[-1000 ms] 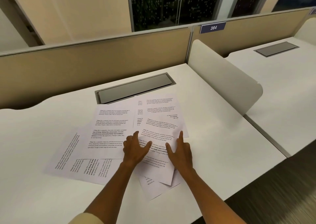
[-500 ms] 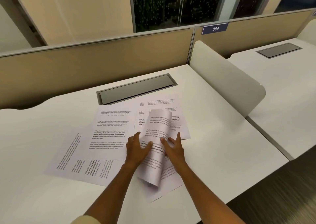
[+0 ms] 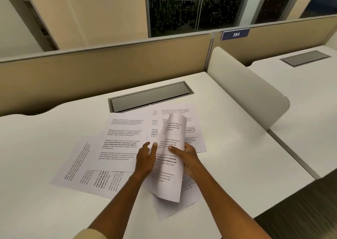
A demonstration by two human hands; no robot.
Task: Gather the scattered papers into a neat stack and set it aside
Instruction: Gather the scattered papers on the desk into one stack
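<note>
Several printed white papers lie scattered on the white desk (image 3: 45,147). One curled sheet (image 3: 170,165) is lifted off the desk and bent into an arch. My right hand (image 3: 187,159) grips its right side, thumb on top. My left hand (image 3: 145,158) presses against its left edge with fingers spread. A large flat sheet (image 3: 124,140) lies to the left, overlapping two sideways sheets (image 3: 87,176). More sheets (image 3: 193,129) lie behind the curled one, and another sheet (image 3: 186,200) lies beneath it near the front edge.
A grey cable hatch (image 3: 151,96) is set into the desk behind the papers. A beige partition (image 3: 109,71) runs along the back. A rounded white divider (image 3: 246,92) stands at the right, with a neighbouring desk (image 3: 300,92) beyond it. The desk's front edge is near my arms.
The top sheet, flat under both hands a second ago, has been lifted and curled upward. My right hand has closed around its right side, and my hands have moved closer together.
</note>
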